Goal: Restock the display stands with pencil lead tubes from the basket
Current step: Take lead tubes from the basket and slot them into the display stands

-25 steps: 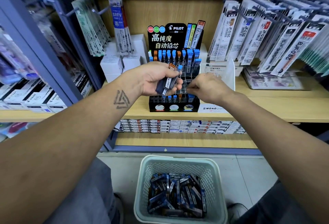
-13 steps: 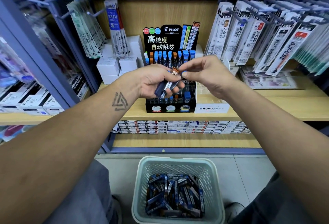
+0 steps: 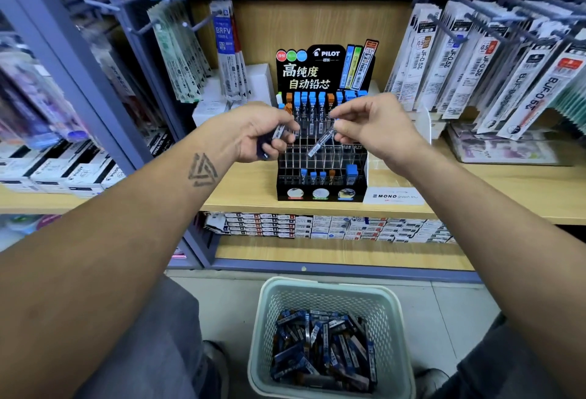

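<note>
Hands are working just in front of the display stand point(image 3: 320, 176): the left hand point(image 3: 263, 132) is gripping a small bundle of spare tubes point(image 3: 271, 142), likely as ready stock, while the right hand point(image 3: 371, 126) is pinching one lead tube point(image 3: 321, 142), tilted, probably lining it up with a free slot. Below, the basket point(image 3: 329, 291) is sitting on the floor, holding many more.

stationery shop aisle. wooden shelves point(image 3: 475, 205) are carrying a black pilot display stand point(image 3: 320, 132) with lead tubes standing in its slots; packaged pen refills point(image 3: 494, 72) are hanging from wire pegs at far right and far left; boxed stock point(image 3: 329, 227) is lying stacked on the lower shelf; a pale basket point(image 3: 329, 338) of tubes is sitting on the near tiled floor.
</note>
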A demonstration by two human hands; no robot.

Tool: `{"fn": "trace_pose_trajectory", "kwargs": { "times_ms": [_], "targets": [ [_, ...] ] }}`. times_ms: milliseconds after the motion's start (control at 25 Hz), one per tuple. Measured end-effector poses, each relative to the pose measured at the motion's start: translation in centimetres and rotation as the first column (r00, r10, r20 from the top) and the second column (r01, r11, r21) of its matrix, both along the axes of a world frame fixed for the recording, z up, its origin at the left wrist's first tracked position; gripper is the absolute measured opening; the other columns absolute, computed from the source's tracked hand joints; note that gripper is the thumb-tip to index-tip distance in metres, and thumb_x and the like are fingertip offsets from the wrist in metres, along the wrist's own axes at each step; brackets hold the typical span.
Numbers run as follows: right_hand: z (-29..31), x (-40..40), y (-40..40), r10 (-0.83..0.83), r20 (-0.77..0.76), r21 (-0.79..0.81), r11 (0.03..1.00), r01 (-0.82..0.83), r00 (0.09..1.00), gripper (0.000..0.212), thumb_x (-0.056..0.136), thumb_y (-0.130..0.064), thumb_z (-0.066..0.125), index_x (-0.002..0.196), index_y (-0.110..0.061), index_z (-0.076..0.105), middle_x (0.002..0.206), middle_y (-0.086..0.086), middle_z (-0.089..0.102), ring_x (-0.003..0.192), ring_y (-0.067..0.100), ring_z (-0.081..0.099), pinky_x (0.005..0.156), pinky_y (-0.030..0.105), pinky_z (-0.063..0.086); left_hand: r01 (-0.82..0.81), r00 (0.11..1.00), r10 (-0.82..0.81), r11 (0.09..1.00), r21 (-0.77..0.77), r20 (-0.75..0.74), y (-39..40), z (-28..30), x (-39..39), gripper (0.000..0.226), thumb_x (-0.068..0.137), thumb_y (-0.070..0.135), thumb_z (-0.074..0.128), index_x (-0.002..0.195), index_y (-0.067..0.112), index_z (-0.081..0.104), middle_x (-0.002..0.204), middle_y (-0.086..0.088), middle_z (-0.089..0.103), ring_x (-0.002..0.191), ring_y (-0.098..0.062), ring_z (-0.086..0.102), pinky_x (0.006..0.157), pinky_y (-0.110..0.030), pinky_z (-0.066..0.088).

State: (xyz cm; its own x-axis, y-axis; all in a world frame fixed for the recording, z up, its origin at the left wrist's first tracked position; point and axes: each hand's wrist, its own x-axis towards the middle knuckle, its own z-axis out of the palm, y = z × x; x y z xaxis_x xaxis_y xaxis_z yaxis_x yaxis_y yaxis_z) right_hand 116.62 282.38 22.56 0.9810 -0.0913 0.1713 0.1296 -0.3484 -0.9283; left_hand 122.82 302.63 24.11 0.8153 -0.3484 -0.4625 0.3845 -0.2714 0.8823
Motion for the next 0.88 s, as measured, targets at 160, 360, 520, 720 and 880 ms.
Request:
{"fn": "trace_pose_trajectory", "kwargs": {
  "times_ms": [160,360,520,720,880],
  "targets": [
    [-1.1,1.0,3.4,0.007,0.149,-0.420,0.906,0.057,0.989,0.011,0.084,-0.014,0.080,0.093,-0.019,0.075,0.083,-0.006,0.071,0.077,0.008,0.066,0.080,0.028,0.057,0.005,1.000,-0.007,0.998,-0.069,-0.029,1.7,0.4,0.2,0.011,0.100,0.010,0.045,0.090,0.010,0.051,0.068,-0.006,0.055,0.048,-0.010,0.037,0.034,-0.016,0.023],
    [-2.1,1.1,5.7,0.081,0.110,-0.680,0.733,0.016,0.991,0.011,0.086,-0.023,0.077,0.096,-0.027,0.076,0.089,-0.005,0.074,0.086,0.017,0.068,0.083,0.039,0.057,0.023,0.999,-0.024,0.999,-0.042,-0.036,3.2,-0.1,-0.1,0.015,0.106,0.016,0.045,0.096,0.009,0.053,0.072,-0.011,0.067,0.047,-0.013,0.052,0.030,-0.015,0.027],
    [-2.6,1.1,6.2,0.105,0.013,-0.776,0.629,-0.056,0.994,0.011,0.086,-0.022,0.076,0.095,-0.028,0.076,0.092,-0.002,0.075,0.090,0.024,0.068,0.085,0.040,0.055,0.035,0.999,-0.035,0.999,-0.021,-0.025,3.7,0.2,-0.3,0.017,0.106,0.022,0.050,0.097,0.009,0.055,0.076,-0.012,0.072,0.048,-0.014,0.059,0.029,-0.014,0.028],
    [-3.1,0.7,7.0,0.145,-0.053,-0.858,0.499,-0.120,0.988,0.014,0.092,-0.023,0.066,0.099,-0.028,0.077,0.096,0.000,0.075,0.095,0.026,0.066,0.095,0.038,0.048,0.048,0.999,-0.048,0.999,-0.022,-0.007,3.5,0.4,-0.7,0.021,0.103,0.028,0.055,0.099,0.008,0.057,0.077,-0.012,0.073,0.048,-0.015,0.061,0.030,-0.014,0.030],
    [-2.5,0.9,6.5,0.121,-0.065,-0.789,0.601,-0.125,0.991,0.020,0.094,-0.020,0.062,0.103,-0.027,0.077,0.094,0.000,0.074,0.091,0.024,0.066,0.092,0.036,0.051,0.060,0.998,-0.060,0.998,-0.010,0.009,3.3,0.1,-0.5,0.018,0.103,0.024,0.055,0.101,0.008,0.060,0.076,-0.013,0.069,0.044,-0.012,0.053,0.031,-0.013,0.029]
  ]
}}
